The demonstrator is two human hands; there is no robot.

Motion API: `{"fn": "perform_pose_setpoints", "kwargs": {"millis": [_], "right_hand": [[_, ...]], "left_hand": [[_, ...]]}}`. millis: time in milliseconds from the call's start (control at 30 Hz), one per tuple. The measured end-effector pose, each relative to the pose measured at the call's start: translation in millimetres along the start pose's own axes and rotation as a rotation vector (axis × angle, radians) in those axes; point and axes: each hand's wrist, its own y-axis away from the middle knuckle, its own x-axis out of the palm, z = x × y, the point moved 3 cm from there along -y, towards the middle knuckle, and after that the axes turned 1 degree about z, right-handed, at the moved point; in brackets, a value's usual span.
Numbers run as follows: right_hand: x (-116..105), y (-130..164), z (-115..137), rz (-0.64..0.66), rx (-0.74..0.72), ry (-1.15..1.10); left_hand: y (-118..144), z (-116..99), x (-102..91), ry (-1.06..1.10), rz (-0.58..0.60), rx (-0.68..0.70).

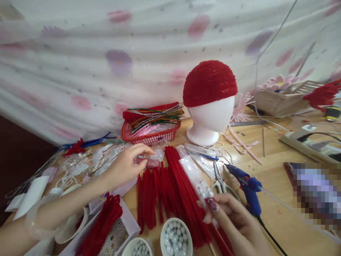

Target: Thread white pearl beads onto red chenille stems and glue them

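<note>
My left hand reaches over the middle of the table, thumb and forefinger apart. Just beyond its fingertips lie small clear packets, one with something pinkish-red; whether the hand touches them I cannot tell. Between thumb and fingers my right hand pinches a clear plastic bag with white beads near its lower end. Under that bag lie long red pipe cleaners, with a row of shorter red pipe cleaners to the left. In front stand cups of pearl-white beads.
A white foam head wears a red fuzzy cap. Behind my left hand sits a red basket of craft stems. Scissors and a blue glue gun lie right. A box with red stems stands at front left.
</note>
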Motion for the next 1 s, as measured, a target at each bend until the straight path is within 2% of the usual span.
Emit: {"fn": "perform_pose_setpoints", "kwargs": {"millis": [67,133,267,400,567,733,867,1000], "right_hand": [[-14,-9,-2,-0.111,-0.066,0.080],[-22,-17,-2,-0.189,-0.110,0.124],[-25,-24,-4,-0.250,-0.174,0.187],[-30,-21,-15,-0.252,-0.228,0.334],[-29,-18,-21,-0.119,-0.301,0.573],[-17,-23,-19,0.024,-0.360,0.749],[-18,-23,-27,-0.027,-0.411,0.905],[-23,-23,-33,-0.088,-0.378,0.900]], "left_hand": [[-9,25,-2.3,-0.104,0.107,-0.148],[-17,46,3.1,-0.180,0.207,-0.231],[-31,71,29.3,-0.240,0.283,-0.264],[-45,78,47.8,-0.312,0.315,-0.262],[-55,68,40.1,-0.381,0.259,-0.272],[-61,40,39.7,-0.370,0.171,-0.208],[-77,10,64.8,-0.301,0.209,-0.009],[-102,-14,108.7,-0.234,0.330,0.255]]}}
